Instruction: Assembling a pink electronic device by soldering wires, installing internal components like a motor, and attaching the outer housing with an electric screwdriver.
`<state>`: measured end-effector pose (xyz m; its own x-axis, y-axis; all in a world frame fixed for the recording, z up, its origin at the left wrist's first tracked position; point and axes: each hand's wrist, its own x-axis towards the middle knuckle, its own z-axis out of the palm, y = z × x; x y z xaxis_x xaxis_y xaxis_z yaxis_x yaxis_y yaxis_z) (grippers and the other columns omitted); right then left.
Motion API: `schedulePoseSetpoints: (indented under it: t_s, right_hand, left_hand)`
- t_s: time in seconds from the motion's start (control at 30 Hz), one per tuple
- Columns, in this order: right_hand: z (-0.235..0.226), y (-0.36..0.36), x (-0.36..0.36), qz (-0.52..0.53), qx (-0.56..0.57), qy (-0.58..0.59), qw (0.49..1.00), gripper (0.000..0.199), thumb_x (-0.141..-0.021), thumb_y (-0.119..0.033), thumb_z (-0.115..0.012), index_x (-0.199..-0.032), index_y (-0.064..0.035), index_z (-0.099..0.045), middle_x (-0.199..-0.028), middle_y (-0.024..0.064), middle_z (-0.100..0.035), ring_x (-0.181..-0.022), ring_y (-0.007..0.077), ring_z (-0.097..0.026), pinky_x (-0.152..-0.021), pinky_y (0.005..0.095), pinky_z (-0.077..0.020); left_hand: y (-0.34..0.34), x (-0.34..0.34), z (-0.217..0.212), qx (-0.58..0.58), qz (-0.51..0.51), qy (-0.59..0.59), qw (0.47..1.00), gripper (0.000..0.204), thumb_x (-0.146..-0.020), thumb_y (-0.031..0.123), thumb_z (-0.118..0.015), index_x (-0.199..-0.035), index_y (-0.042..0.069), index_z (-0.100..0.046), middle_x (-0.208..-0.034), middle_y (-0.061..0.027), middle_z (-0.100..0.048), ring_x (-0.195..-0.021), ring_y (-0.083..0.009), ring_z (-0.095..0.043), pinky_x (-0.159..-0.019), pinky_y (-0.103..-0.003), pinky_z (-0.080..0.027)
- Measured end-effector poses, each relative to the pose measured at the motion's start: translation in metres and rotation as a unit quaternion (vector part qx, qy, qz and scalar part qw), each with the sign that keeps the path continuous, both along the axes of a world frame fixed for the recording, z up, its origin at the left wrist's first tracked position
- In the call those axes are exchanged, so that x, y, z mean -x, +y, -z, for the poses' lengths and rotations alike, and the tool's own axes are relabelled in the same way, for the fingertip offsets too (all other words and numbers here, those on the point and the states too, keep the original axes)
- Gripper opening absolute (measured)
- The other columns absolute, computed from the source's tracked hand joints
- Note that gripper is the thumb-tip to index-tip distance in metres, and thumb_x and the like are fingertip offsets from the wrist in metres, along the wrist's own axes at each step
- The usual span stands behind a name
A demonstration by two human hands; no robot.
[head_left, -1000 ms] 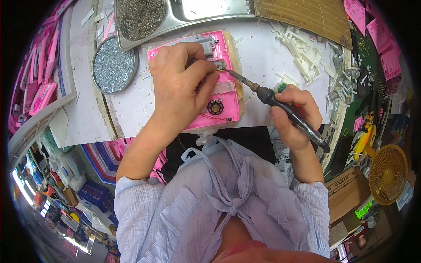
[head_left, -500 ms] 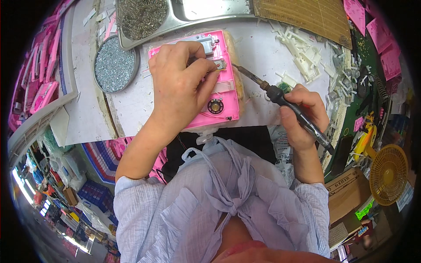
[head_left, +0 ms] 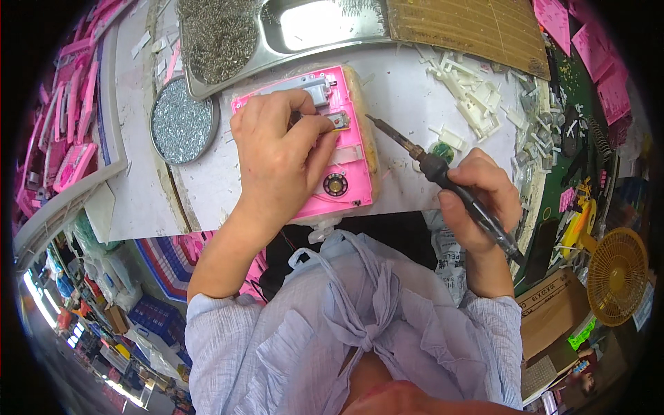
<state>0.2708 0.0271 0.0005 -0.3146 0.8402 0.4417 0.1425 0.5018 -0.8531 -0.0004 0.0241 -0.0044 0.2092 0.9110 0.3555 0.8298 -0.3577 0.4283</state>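
My right hand (head_left: 482, 200) grips a black soldering iron (head_left: 456, 185) by its handle. The iron's tip points up and left, just off the right edge of a pink plastic casing (head_left: 354, 149). Over the casing's left part lies my left hand (head_left: 280, 149), thumb and fingers pinched together beside a small component (head_left: 340, 120). Those fingers hide whatever is between them. A grey part (head_left: 319, 92) sits at the casing's far end, and a round black speaker (head_left: 335, 184) at its near end. Beneath the casing is a pale, plastic-wrapped pad (head_left: 364, 104).
Left of the casing stands a round dish of small metal pieces (head_left: 183, 121). A metal tray (head_left: 277, 52) holding screws lies behind, beside brown cardboard (head_left: 470, 31). White plastic parts (head_left: 477, 104) are heaped at the right; a yellow fan (head_left: 618, 277) is beyond the table edge.
The view has shifted slightly, so the casing and table appear a little lower. Both hands keep nearly the same pose, and the iron's tip stays near the casing's right edge.
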Motion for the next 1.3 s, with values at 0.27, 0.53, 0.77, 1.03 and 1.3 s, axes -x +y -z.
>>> schedulePoseSetpoints:
  t_s: [0.27, 0.53, 0.77, 1.03, 1.3]
  right_hand:
    - [-0.004, 0.003, 0.000, -0.009, -0.016, -0.022, 1.000, 0.030, -0.078, -0.002, -0.082, -0.103, 0.0002, -0.066, -0.070, 0.0076, -0.060, -0.057, 0.0188, -0.054, -0.051, 0.0296, -0.0389]
    - [-0.002, 0.004, 0.000, -0.018, -0.007, -0.016, 1.000, 0.030, -0.078, -0.002, -0.082, -0.103, 0.0010, -0.065, -0.071, 0.0088, -0.062, -0.057, 0.0187, -0.055, -0.051, 0.0297, -0.0397]
    - [0.001, 0.003, 0.001, -0.011, 0.003, -0.010, 1.000, 0.030, -0.078, -0.001, -0.083, -0.102, 0.0008, -0.066, -0.071, 0.0086, -0.062, -0.057, 0.0177, -0.055, -0.050, 0.0290, -0.0389]
    - [0.009, 0.009, 0.005, -0.003, 0.014, -0.008, 1.000, 0.028, -0.078, -0.002, -0.082, -0.101, 0.0009, -0.067, -0.071, 0.0080, -0.063, -0.057, 0.0166, -0.052, -0.051, 0.0280, -0.0372]
    - [0.014, 0.012, 0.006, 0.002, 0.011, -0.002, 1.000, 0.027, -0.079, -0.004, -0.082, -0.101, 0.0009, -0.067, -0.073, 0.0084, -0.064, -0.057, 0.0152, -0.052, -0.051, 0.0275, -0.0371]
  left_hand:
    - [0.001, 0.000, -0.001, -0.016, 0.006, 0.016, 1.000, 0.020, -0.069, 0.011, -0.084, -0.086, 0.010, -0.074, -0.095, -0.0030, -0.061, -0.089, -0.0226, -0.056, -0.082, -0.038, -0.038]
    - [-0.001, 0.003, -0.002, -0.025, 0.013, 0.019, 0.999, 0.021, -0.069, 0.013, -0.085, -0.088, 0.010, -0.077, -0.097, -0.0034, -0.063, -0.090, -0.0223, -0.058, -0.084, -0.038, -0.039]
    - [-0.001, 0.007, 0.000, -0.052, 0.035, 0.007, 0.998, 0.026, -0.071, 0.011, -0.085, -0.096, 0.011, -0.079, -0.097, -0.0038, -0.065, -0.087, -0.0219, -0.059, -0.083, -0.037, -0.039]
    - [0.000, 0.003, -0.003, -0.011, 0.018, 0.058, 0.998, 0.037, -0.076, 0.009, -0.080, -0.113, 0.010, -0.076, -0.091, -0.0007, -0.063, -0.083, -0.0199, -0.059, -0.077, -0.036, -0.039]
    - [0.005, 0.006, 0.002, -0.058, 0.017, -0.093, 0.994, 0.023, -0.079, 0.003, -0.081, -0.101, 0.004, -0.075, -0.084, -0.0065, -0.068, -0.068, -0.0201, -0.066, -0.057, -0.030, -0.052]
